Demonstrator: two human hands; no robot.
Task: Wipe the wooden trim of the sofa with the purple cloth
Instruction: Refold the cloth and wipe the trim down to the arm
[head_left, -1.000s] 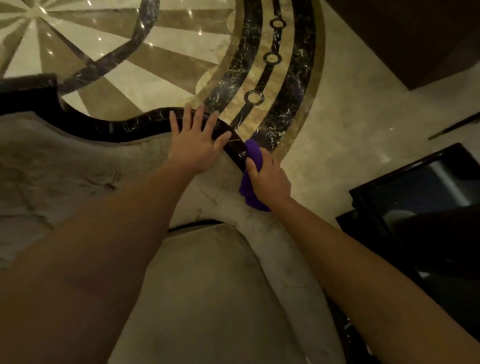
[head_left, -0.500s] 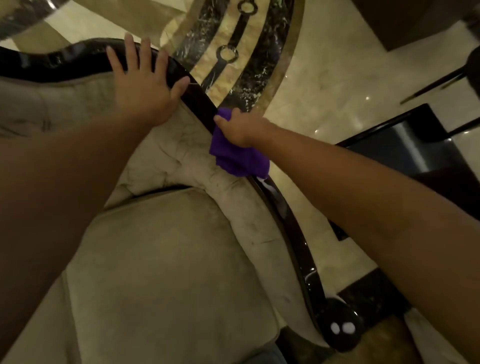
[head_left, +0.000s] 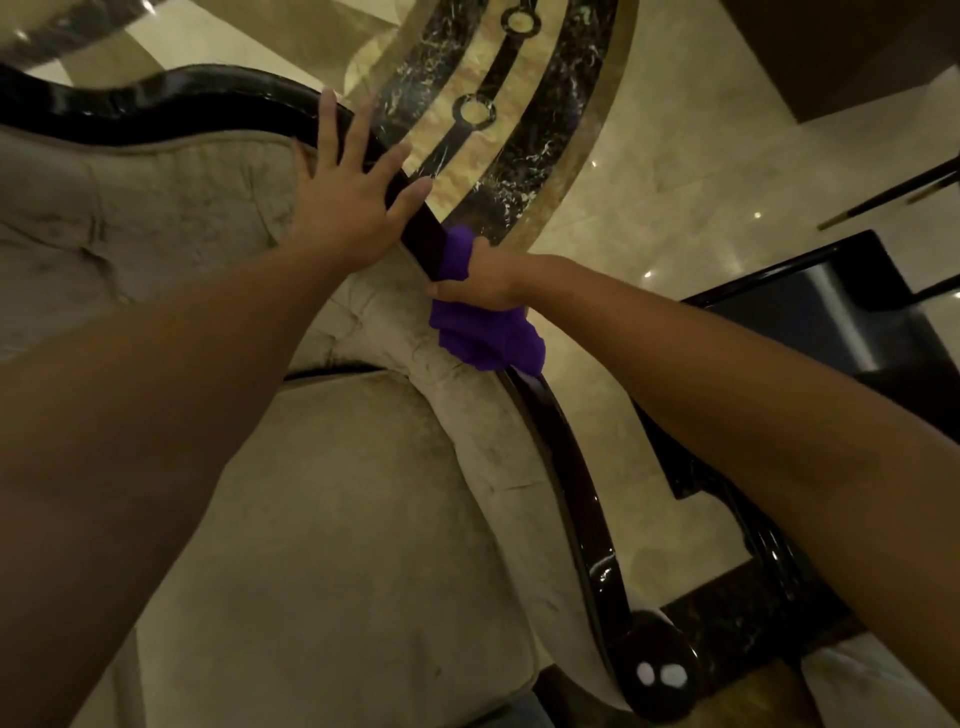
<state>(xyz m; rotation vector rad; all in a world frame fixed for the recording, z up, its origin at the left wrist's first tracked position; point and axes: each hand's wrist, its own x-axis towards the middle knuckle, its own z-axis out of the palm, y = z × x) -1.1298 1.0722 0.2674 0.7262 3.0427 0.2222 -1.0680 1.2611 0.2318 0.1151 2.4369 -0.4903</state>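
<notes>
A beige upholstered sofa (head_left: 332, 519) fills the lower left, edged by a glossy dark wooden trim (head_left: 576, 467) that curves from the back top down the arm to a rounded end. My left hand (head_left: 348, 202) lies flat with fingers spread on the trim and backrest padding at the upper middle. My right hand (head_left: 483, 278) is closed on the purple cloth (head_left: 483, 338), pressing it over the trim just below the left hand; part of the cloth hangs down onto the padding and part pokes up beyond the fingers.
Polished marble floor (head_left: 649, 171) with a dark inlaid band (head_left: 467, 114) lies beyond the sofa. A dark glossy side table (head_left: 831, 322) stands to the right of the arm. A dark cabinet corner (head_left: 841, 57) is at the top right.
The view dropped along the sofa arm. My right hand slid the purple cloth down the trim from the back's curve toward the arm. My left hand stayed pressed flat on the trim.
</notes>
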